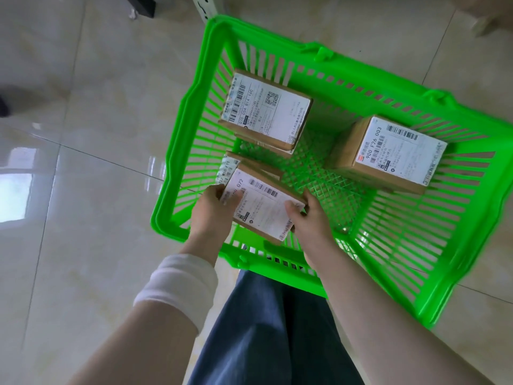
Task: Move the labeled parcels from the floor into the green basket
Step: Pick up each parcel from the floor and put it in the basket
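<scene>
Left hand (213,209) and right hand (308,218) gripped opposite ends of one labeled parcel (262,209), held inside the green basket (177,151) above a second parcel (230,168). Two further parcels (266,112) (388,154) lay on the basket bottom. The basket stood on the tiled floor (83,190).

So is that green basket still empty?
No: the green basket already holds several labeled parcels, and both hands are lowering another parcel into its near corner.
</scene>
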`<action>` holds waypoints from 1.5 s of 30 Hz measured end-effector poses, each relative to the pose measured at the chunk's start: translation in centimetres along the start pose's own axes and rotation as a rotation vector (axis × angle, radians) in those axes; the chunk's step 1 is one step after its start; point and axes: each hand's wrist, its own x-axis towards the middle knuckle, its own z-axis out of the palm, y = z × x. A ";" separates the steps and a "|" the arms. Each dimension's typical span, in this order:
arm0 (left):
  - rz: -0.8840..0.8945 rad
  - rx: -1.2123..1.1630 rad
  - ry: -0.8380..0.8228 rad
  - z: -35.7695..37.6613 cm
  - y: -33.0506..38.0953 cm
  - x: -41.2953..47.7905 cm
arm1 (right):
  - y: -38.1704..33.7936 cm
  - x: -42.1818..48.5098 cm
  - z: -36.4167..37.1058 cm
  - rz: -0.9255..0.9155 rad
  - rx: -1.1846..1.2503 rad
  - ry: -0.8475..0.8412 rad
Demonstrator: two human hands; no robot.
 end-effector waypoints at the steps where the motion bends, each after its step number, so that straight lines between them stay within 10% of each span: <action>1: 0.003 0.023 0.022 -0.2 0.1 0.1 | -0.2 0.1 0.5 -0.014 -0.027 0.004; 21: 0.025 0.213 0.102 -1.7 0.4 -2.4 | -1.6 0.6 3.7 -0.098 -0.161 0.047; 37: 0.195 0.000 -0.055 -1.4 10.8 -20.2 | -8.0 -20.6 -9.5 -0.029 0.579 0.211; 45: 0.301 -0.012 -0.260 9.5 12.9 -35.1 | 0.4 -31.6 -23.5 -0.145 1.080 0.356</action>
